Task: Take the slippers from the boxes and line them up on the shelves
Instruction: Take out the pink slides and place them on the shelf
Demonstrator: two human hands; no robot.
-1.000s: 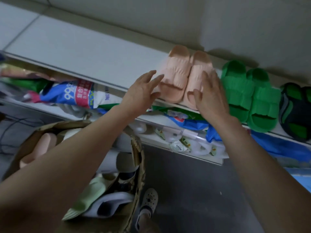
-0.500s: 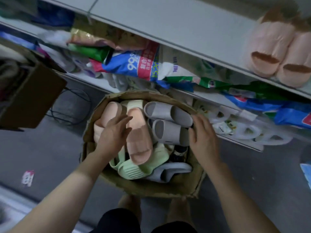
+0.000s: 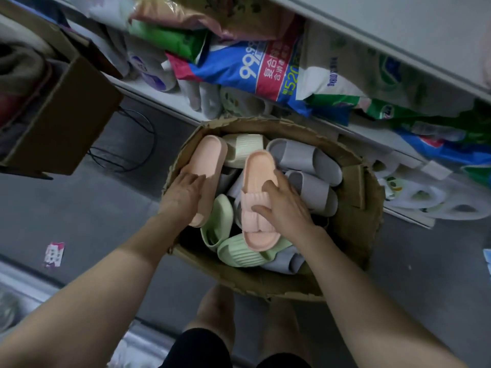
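Pink slippers filled both hands: the left hand (image 3: 183, 192) gripped one pink slipper (image 3: 208, 160) by its side, and the right hand (image 3: 285, 208) held the second pink slipper (image 3: 257, 168) across its strap. Both lay inside the cardboard box (image 3: 353, 229) on the floor, on top of grey slippers (image 3: 305, 158), pale green slippers (image 3: 239, 252) and a cream slipper (image 3: 244, 148). I judge this pair was only being taken out. The white shelf (image 3: 385, 30) above waited, and much of the box remained.

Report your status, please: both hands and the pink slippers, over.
Left hand grips left pink slipper; right hand grips right pink slipper. Both inside the cardboard box. Grey slippers and green slippers underneath; nothing over them.
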